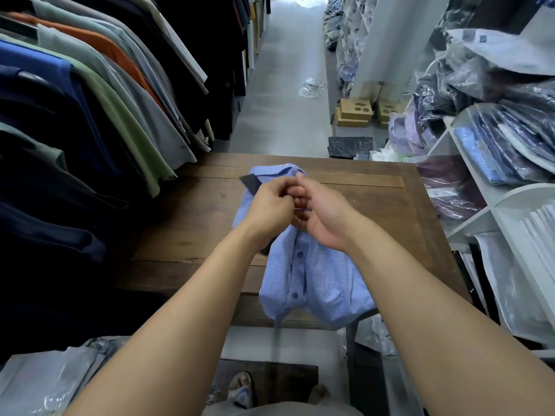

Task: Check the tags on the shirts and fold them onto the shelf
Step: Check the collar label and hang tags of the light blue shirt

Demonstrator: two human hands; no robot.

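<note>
Head view: shirt (315,280) lies front up on table (390,205), hem overhanging the near edge. Left hand (270,208) and right hand (321,214) meet below the collar, fingers curled, pinching shirt fabric

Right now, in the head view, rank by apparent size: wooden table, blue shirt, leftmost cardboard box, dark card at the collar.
1. wooden table
2. blue shirt
3. leftmost cardboard box and dark card: unranked; they look alike, the box is far off, the left hand hides part of the card.
</note>
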